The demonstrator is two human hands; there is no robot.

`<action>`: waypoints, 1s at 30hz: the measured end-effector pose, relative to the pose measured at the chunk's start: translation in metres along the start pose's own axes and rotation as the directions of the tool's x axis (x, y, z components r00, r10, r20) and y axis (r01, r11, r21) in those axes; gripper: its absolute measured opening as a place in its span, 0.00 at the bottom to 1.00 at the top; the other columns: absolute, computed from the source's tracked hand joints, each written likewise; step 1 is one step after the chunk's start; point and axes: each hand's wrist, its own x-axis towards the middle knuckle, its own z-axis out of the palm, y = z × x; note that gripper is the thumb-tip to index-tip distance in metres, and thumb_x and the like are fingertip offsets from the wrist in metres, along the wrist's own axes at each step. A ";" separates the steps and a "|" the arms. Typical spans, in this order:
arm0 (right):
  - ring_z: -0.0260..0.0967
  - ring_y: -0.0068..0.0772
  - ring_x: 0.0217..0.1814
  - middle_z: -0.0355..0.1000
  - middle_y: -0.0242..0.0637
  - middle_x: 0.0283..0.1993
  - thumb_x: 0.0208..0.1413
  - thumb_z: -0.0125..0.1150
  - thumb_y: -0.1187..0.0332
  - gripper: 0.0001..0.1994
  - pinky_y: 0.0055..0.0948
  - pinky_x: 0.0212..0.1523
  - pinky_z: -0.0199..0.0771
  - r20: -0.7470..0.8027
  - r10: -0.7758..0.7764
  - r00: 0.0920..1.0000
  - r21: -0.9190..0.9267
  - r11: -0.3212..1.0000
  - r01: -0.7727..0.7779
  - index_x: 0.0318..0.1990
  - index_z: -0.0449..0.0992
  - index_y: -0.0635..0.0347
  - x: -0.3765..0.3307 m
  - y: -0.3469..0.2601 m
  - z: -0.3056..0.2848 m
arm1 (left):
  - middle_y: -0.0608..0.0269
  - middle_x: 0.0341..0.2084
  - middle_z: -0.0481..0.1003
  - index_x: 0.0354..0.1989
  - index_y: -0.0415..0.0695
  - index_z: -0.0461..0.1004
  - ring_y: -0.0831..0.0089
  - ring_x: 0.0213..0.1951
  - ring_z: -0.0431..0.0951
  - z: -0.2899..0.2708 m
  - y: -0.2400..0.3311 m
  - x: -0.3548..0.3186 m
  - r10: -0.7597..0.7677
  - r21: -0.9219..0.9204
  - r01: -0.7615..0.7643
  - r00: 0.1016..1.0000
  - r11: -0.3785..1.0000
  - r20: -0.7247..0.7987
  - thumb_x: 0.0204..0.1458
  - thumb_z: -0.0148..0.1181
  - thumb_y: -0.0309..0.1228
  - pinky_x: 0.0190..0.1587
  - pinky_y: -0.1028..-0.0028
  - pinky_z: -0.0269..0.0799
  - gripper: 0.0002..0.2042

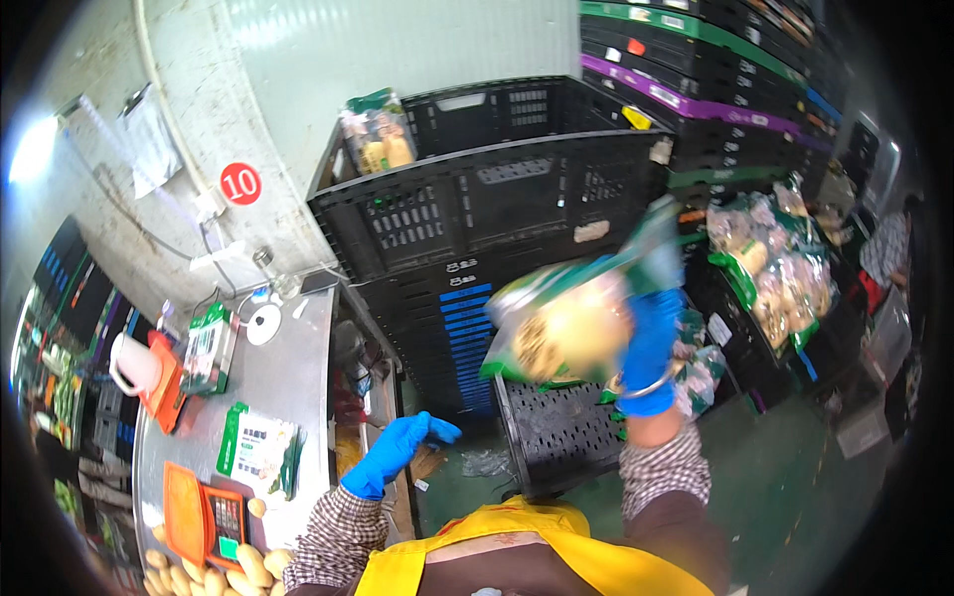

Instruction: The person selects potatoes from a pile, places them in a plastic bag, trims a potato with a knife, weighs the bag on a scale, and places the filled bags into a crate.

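Note:
My right hand (653, 343), in a blue glove, grips the top of a clear plastic bag with green trim (578, 323). The bag holds pale, roundish produce; motion blurs it and its exact kind. It hangs in the air before a tall stack of black crates (417, 328) and above a low black crate (566, 427). My left hand (402, 449), also gloved in blue, is held out near the table's right edge, fingers stretched and slightly bent, with nothing visible in it. A similar filled bag (386, 139) stands in the left corner of the top crate (517, 179).
On the metal table (310, 368) are flat green-and-white bags (260, 449), an orange device with a keypad (209, 517) and several potatoes (253, 566). Filled bags (785, 273) lie in crates at right. More crates (715, 94) are stacked behind.

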 end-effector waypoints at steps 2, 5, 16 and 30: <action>0.66 0.20 0.35 0.72 0.31 0.37 0.54 0.52 0.75 0.10 0.24 0.36 0.71 0.018 -0.132 0.991 0.115 0.985 0.129 0.44 0.74 0.62 0.047 -0.045 0.020 | 0.56 0.38 0.76 0.42 0.37 0.75 0.70 0.42 0.74 -0.029 -0.033 -0.010 -0.114 0.111 0.148 0.956 0.983 -0.271 0.58 0.47 0.48 0.47 0.71 0.68 0.23; 0.69 0.21 0.38 0.72 0.32 0.40 0.53 0.52 0.72 0.14 0.21 0.37 0.71 0.091 -0.388 0.917 -0.249 0.883 0.398 0.47 0.71 0.65 0.119 -0.083 0.026 | 0.55 0.33 0.75 0.37 0.40 0.74 0.65 0.37 0.74 -0.075 -0.104 -0.060 0.119 0.393 0.265 0.680 0.880 -0.723 0.51 0.61 0.38 0.41 0.68 0.70 0.14; 0.70 0.23 0.32 0.74 0.34 0.33 0.52 0.59 0.69 0.11 0.22 0.35 0.70 0.299 -0.182 0.937 -0.317 0.907 0.278 0.43 0.78 0.60 0.142 -0.023 -0.002 | 0.37 0.59 0.53 0.63 0.38 0.51 0.44 0.61 0.53 -0.098 -0.237 -0.193 0.074 0.454 0.859 0.450 0.235 -0.890 0.44 0.62 0.47 0.60 0.51 0.50 0.41; 0.65 0.29 0.28 0.69 0.35 0.27 0.53 0.50 0.70 0.07 0.28 0.28 0.63 0.624 0.646 0.440 -0.762 0.377 0.527 0.30 0.74 0.62 -0.055 0.342 -0.283 | 0.46 0.42 0.66 0.43 0.38 0.67 0.51 0.44 0.64 -0.087 -0.211 -0.193 0.208 0.417 0.856 0.367 0.307 -0.907 0.34 0.66 0.46 0.48 0.55 0.59 0.30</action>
